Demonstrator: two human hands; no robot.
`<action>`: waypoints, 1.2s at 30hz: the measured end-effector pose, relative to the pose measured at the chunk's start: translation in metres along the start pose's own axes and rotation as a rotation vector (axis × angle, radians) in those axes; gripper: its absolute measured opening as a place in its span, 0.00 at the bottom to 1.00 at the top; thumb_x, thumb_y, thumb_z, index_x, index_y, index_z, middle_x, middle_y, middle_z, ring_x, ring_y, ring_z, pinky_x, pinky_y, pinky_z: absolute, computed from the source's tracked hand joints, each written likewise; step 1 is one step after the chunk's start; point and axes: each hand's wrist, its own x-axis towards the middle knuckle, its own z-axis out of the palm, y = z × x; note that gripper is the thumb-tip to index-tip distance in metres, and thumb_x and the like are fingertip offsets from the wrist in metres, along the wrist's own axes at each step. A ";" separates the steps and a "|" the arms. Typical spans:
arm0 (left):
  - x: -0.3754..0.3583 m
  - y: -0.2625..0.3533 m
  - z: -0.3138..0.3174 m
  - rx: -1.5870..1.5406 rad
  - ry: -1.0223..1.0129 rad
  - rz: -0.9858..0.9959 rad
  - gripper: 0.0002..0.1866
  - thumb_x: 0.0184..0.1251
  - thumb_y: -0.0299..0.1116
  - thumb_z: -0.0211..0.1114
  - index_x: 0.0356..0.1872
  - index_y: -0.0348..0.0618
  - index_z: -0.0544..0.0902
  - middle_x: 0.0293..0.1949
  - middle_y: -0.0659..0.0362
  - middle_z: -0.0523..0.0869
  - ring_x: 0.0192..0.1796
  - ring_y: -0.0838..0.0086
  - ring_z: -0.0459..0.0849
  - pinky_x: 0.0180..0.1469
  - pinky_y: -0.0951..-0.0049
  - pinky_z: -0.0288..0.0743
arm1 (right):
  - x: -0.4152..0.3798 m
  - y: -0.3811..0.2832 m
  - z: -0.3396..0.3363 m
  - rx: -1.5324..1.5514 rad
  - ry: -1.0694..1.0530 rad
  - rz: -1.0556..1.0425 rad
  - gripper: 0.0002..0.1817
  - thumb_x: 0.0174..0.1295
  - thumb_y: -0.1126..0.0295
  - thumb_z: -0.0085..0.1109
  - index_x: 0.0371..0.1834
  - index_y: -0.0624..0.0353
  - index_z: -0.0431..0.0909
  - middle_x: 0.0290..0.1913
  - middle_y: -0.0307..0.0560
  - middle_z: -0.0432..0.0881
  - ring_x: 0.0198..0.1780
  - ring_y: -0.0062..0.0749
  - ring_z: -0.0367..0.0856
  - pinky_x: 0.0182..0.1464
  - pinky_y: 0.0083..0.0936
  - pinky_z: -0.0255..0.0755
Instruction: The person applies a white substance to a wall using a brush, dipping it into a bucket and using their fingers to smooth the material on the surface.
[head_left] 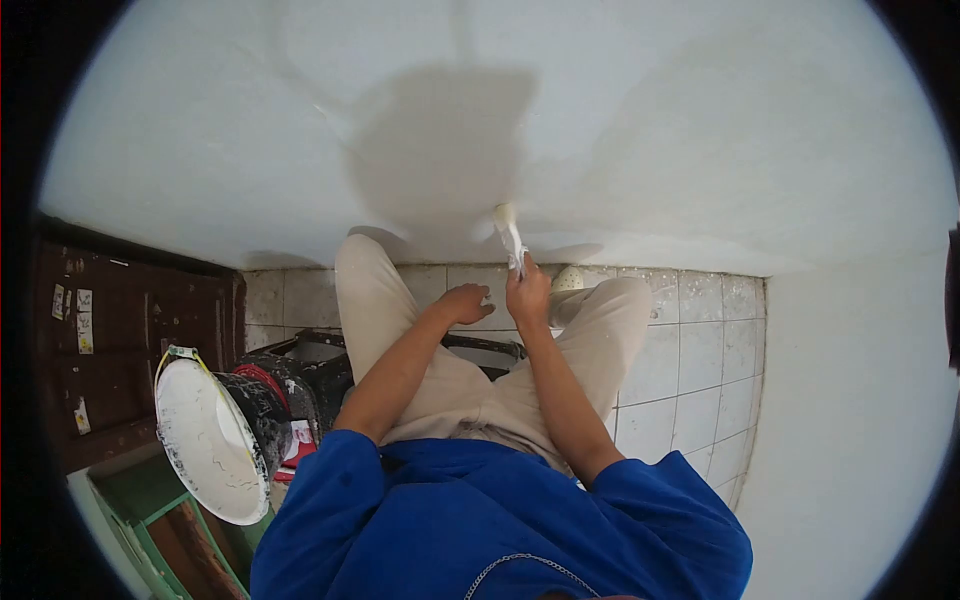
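My right hand (pixel 527 295) is closed round the handle of a paintbrush (pixel 510 236) with a white body and a pale cream tip. The brush points up at the white wall (pixel 640 130), and its tip seems to touch the lower part of it. Over the gap between my knees, near my left thigh, my left hand (pixel 467 303) hangs with its fingers loosely bent and apart, holding nothing.
A paint-spattered bucket (pixel 200 400) with white paint inside stands at my left. Behind it are black spattered things (pixel 318 380). A brown door (pixel 140 310) and a green wooden frame (pixel 160 515) lie further left. White floor tiles (pixel 650 365) meet the wall.
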 end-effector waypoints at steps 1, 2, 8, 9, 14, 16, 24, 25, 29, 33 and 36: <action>0.001 -0.001 0.000 -0.010 -0.001 0.002 0.25 0.64 0.49 0.58 0.51 0.37 0.76 0.46 0.44 0.81 0.50 0.51 0.79 0.52 0.57 0.71 | -0.003 0.003 -0.001 -0.013 -0.039 -0.004 0.14 0.57 0.72 0.55 0.45 0.68 0.77 0.27 0.67 0.78 0.31 0.62 0.78 0.32 0.47 0.70; 0.002 0.000 0.001 -0.020 -0.002 0.005 0.25 0.64 0.49 0.58 0.51 0.37 0.76 0.46 0.44 0.81 0.50 0.51 0.79 0.53 0.57 0.71 | -0.005 0.008 -0.003 -0.028 -0.077 -0.007 0.14 0.58 0.72 0.55 0.45 0.68 0.77 0.26 0.67 0.78 0.31 0.62 0.78 0.31 0.47 0.69; 0.000 -0.006 0.006 -0.002 0.006 -0.012 0.25 0.64 0.49 0.58 0.51 0.37 0.76 0.46 0.44 0.81 0.50 0.51 0.79 0.52 0.56 0.71 | 0.000 -0.039 -0.041 0.199 0.216 -0.126 0.13 0.59 0.71 0.56 0.46 0.66 0.78 0.26 0.65 0.78 0.31 0.63 0.77 0.31 0.46 0.70; -0.001 -0.007 0.004 -0.008 0.011 -0.011 0.25 0.64 0.49 0.58 0.51 0.37 0.76 0.45 0.44 0.81 0.50 0.51 0.79 0.52 0.56 0.72 | 0.004 -0.035 -0.036 0.183 0.182 -0.111 0.14 0.59 0.70 0.56 0.46 0.67 0.78 0.26 0.64 0.78 0.31 0.63 0.78 0.32 0.46 0.70; -0.004 0.005 -0.007 -0.021 -0.063 -0.055 0.25 0.64 0.49 0.57 0.52 0.38 0.77 0.51 0.43 0.79 0.55 0.51 0.77 0.57 0.56 0.70 | 0.006 0.018 0.005 -0.029 0.069 -0.045 0.13 0.63 0.72 0.54 0.49 0.67 0.78 0.27 0.61 0.80 0.25 0.46 0.78 0.31 0.32 0.71; -0.001 -0.001 -0.003 -0.002 -0.063 -0.054 0.25 0.64 0.49 0.58 0.52 0.38 0.77 0.51 0.44 0.79 0.55 0.51 0.77 0.57 0.56 0.70 | 0.006 0.018 0.004 -0.022 0.048 -0.026 0.14 0.62 0.73 0.54 0.49 0.67 0.78 0.29 0.62 0.80 0.26 0.46 0.79 0.33 0.31 0.72; -0.003 0.000 0.003 -0.053 -0.053 -0.059 0.26 0.63 0.49 0.58 0.52 0.38 0.77 0.52 0.44 0.79 0.56 0.51 0.77 0.58 0.57 0.70 | 0.007 -0.019 -0.026 0.106 0.039 -0.087 0.16 0.58 0.72 0.56 0.49 0.67 0.78 0.29 0.67 0.80 0.33 0.61 0.80 0.36 0.42 0.73; -0.005 0.003 0.001 -0.056 -0.061 -0.063 0.25 0.63 0.49 0.58 0.52 0.38 0.77 0.52 0.45 0.79 0.55 0.51 0.77 0.58 0.56 0.70 | 0.007 -0.007 -0.014 0.045 0.014 -0.054 0.16 0.59 0.72 0.57 0.49 0.67 0.78 0.29 0.67 0.80 0.32 0.60 0.80 0.35 0.40 0.73; -0.004 -0.002 0.000 -0.017 -0.060 -0.080 0.25 0.63 0.49 0.58 0.52 0.38 0.77 0.51 0.44 0.80 0.55 0.52 0.77 0.58 0.57 0.70 | 0.003 0.013 0.008 -0.039 -0.119 0.056 0.17 0.58 0.73 0.57 0.49 0.70 0.77 0.30 0.67 0.79 0.32 0.60 0.80 0.35 0.41 0.73; -0.005 -0.003 -0.001 -0.015 -0.018 -0.063 0.25 0.63 0.49 0.58 0.52 0.38 0.77 0.50 0.44 0.80 0.55 0.52 0.77 0.57 0.57 0.70 | 0.005 -0.023 -0.016 0.123 0.039 -0.092 0.17 0.56 0.71 0.56 0.47 0.68 0.78 0.29 0.68 0.79 0.34 0.63 0.79 0.37 0.48 0.72; -0.005 -0.001 0.002 -0.046 -0.024 -0.053 0.25 0.63 0.49 0.59 0.52 0.38 0.77 0.50 0.44 0.80 0.55 0.52 0.77 0.58 0.57 0.70 | 0.003 -0.019 -0.007 0.019 0.053 -0.130 0.16 0.56 0.72 0.55 0.47 0.69 0.78 0.29 0.68 0.79 0.33 0.63 0.79 0.36 0.48 0.72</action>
